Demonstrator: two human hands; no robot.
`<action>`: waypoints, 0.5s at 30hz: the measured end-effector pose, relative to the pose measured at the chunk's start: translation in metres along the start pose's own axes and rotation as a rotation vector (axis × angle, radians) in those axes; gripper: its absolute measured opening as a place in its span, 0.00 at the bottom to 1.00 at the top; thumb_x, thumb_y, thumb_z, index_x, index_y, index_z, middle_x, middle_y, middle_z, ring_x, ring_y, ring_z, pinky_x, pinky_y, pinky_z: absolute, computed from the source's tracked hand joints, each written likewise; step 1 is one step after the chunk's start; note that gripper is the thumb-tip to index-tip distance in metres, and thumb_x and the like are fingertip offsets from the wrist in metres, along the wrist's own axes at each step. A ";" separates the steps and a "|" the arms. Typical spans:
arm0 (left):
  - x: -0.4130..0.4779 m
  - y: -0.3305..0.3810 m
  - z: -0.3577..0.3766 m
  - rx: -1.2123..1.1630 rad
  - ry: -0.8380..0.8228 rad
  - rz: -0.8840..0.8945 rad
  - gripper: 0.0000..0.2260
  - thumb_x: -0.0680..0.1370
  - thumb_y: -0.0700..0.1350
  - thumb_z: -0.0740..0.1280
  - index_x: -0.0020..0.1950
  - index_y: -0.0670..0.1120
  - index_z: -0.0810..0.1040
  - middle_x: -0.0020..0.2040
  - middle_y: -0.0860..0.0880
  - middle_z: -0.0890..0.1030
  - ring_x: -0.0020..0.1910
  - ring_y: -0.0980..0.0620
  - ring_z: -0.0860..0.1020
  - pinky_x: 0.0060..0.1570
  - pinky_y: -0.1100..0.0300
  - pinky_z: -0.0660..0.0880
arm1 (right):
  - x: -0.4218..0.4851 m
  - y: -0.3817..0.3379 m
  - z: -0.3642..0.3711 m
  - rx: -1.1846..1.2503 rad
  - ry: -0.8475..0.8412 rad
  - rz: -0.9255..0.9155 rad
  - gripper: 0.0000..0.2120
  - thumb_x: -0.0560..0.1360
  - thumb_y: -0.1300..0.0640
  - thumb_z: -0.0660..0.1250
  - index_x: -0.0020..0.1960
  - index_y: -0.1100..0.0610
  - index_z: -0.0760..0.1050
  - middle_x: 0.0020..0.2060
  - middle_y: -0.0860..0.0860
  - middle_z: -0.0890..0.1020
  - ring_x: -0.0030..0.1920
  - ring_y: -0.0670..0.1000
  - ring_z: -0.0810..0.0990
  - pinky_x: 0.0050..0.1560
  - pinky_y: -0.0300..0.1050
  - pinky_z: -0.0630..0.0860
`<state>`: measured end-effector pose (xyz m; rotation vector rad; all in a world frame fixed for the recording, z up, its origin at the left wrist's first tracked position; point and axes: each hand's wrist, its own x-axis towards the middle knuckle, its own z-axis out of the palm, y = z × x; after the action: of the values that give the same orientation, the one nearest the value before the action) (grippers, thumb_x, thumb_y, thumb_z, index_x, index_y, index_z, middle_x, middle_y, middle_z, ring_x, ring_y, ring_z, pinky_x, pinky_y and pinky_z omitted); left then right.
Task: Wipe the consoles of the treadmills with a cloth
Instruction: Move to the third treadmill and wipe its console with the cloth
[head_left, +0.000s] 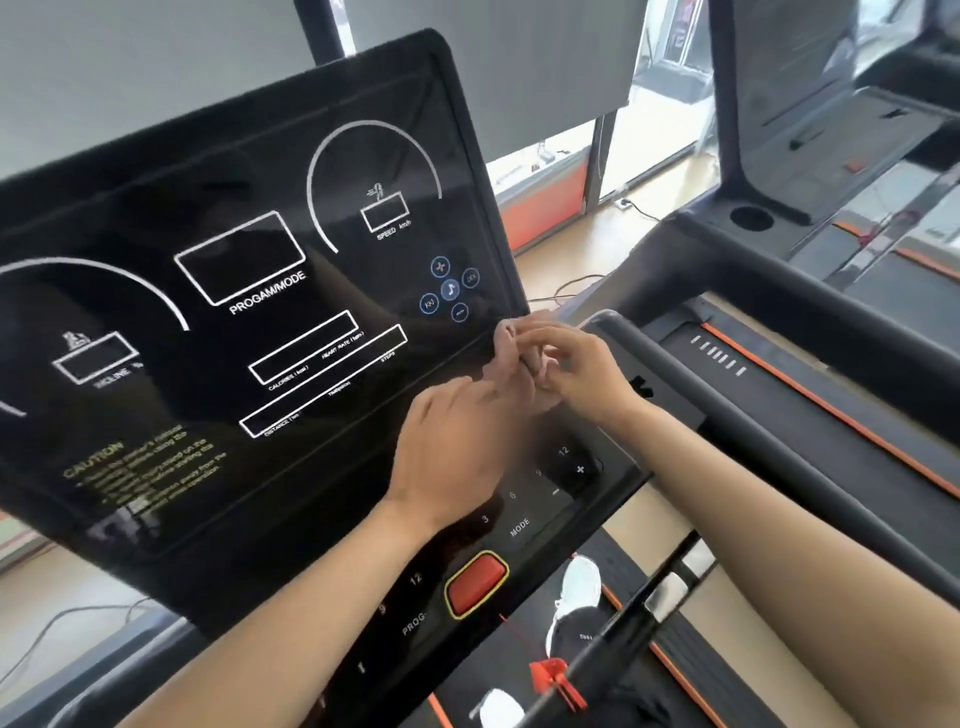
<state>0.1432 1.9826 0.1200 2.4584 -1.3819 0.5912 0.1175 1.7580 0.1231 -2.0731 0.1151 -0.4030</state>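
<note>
A black treadmill console (234, 291) with white display outlines and blue round buttons fills the left and middle of the head view. At its lower right corner a small pinkish-beige cloth (511, 351) is bunched between both hands. My right hand (574, 366) pinches the cloth's upper part with its fingertips. My left hand (452, 452) lies palm down over the console's lower edge, its fingers reaching into the cloth's lower folds. Much of the cloth is hidden by the fingers.
A red stop button (475, 584) and a red safety clip (556, 680) on a cord sit below the hands. A dark handrail (753, 421) runs to the right. A second treadmill (831, 145) stands at the right. White shoes (576, 592) stand on the belt.
</note>
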 end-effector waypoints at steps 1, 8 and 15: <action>0.016 0.001 0.005 0.011 -0.060 0.082 0.22 0.73 0.47 0.69 0.67 0.45 0.80 0.68 0.45 0.79 0.70 0.42 0.75 0.70 0.48 0.70 | 0.000 -0.002 -0.004 0.065 -0.004 0.039 0.21 0.71 0.75 0.63 0.58 0.59 0.84 0.59 0.51 0.84 0.62 0.48 0.82 0.64 0.53 0.79; 0.085 -0.021 0.037 0.368 -0.467 0.383 0.30 0.82 0.57 0.54 0.81 0.45 0.65 0.81 0.43 0.66 0.80 0.41 0.64 0.78 0.44 0.59 | -0.022 0.012 -0.020 0.336 0.134 0.251 0.20 0.75 0.72 0.65 0.62 0.57 0.79 0.55 0.56 0.85 0.55 0.49 0.86 0.54 0.47 0.84; 0.082 -0.026 0.051 0.507 -0.412 0.457 0.29 0.85 0.63 0.46 0.84 0.54 0.48 0.85 0.42 0.47 0.84 0.37 0.46 0.81 0.43 0.42 | -0.077 0.058 0.010 -0.123 0.099 0.325 0.19 0.76 0.60 0.70 0.66 0.53 0.78 0.67 0.51 0.78 0.67 0.52 0.76 0.70 0.48 0.71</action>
<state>0.2147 1.9128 0.1132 2.7662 -2.2309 0.6074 0.0534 1.7554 0.0507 -2.1066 0.5402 -0.3038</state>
